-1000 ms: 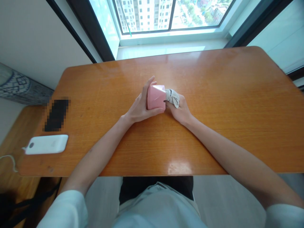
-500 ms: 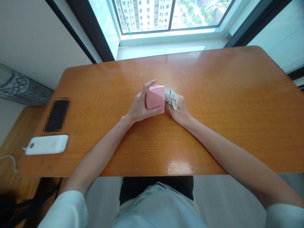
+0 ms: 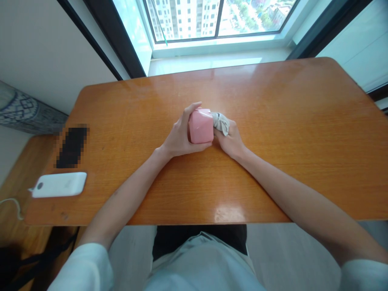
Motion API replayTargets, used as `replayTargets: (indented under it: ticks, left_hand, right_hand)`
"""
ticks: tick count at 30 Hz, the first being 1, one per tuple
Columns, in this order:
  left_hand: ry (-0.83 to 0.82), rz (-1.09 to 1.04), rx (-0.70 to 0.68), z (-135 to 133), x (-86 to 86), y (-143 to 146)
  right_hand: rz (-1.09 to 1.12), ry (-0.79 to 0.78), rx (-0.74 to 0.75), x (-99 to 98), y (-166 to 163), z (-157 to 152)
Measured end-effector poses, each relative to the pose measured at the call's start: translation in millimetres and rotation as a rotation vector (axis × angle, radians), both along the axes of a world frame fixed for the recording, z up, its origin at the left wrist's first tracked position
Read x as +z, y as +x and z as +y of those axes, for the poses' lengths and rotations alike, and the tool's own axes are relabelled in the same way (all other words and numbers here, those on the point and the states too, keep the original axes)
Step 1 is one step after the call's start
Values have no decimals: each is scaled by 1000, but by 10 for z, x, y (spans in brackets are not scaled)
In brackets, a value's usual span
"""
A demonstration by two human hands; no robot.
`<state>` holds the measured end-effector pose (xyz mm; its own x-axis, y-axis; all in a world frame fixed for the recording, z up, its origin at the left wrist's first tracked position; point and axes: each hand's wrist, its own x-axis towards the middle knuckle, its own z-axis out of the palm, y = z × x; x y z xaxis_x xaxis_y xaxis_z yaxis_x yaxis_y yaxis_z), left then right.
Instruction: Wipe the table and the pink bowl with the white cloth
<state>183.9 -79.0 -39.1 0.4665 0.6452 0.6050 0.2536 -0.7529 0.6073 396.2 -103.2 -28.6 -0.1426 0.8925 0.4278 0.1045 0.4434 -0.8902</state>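
Note:
A pink faceted block (image 3: 200, 126) stands at the middle of the orange wooden table (image 3: 273, 121). My left hand (image 3: 178, 137) is wrapped round its left side, thumb under its near edge and fingers over its far top. My right hand (image 3: 230, 141) is closed on a crumpled grey-white cloth (image 3: 221, 122), which it presses against the block's right side.
A white device (image 3: 59, 184) with a cable lies near the table's front left corner, with a dark flat object (image 3: 72, 146) just behind it. A window runs along the far edge. The table's right half is bare wood.
The pink block has been turned in my left hand, showing a different face. My left fingers have curled further over its top. The cloth stays against its right side.

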Motion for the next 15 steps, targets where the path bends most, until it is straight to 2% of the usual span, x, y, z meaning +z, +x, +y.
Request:
replayTargets:
  ticks: [2,5,10,13,15]
  left_hand:
    - [-77,20,23,-21,2,-13]
    - [-87,37,2,9,-35,-17]
    - [52,31,-57,116,-123,15]
    - [145,68,-59,116,-103,22]
    - [128,77,-32,81,-58,13]
  right_hand:
    - [-33,41,12,4,1,-13]
    - [-38,20,-5,-3,7,-19]
    - [16,-64,-31,-30,20,12]
    - [54,-88,-41,-34,13,33]
    - [63,-72,-40,-32,6,38]
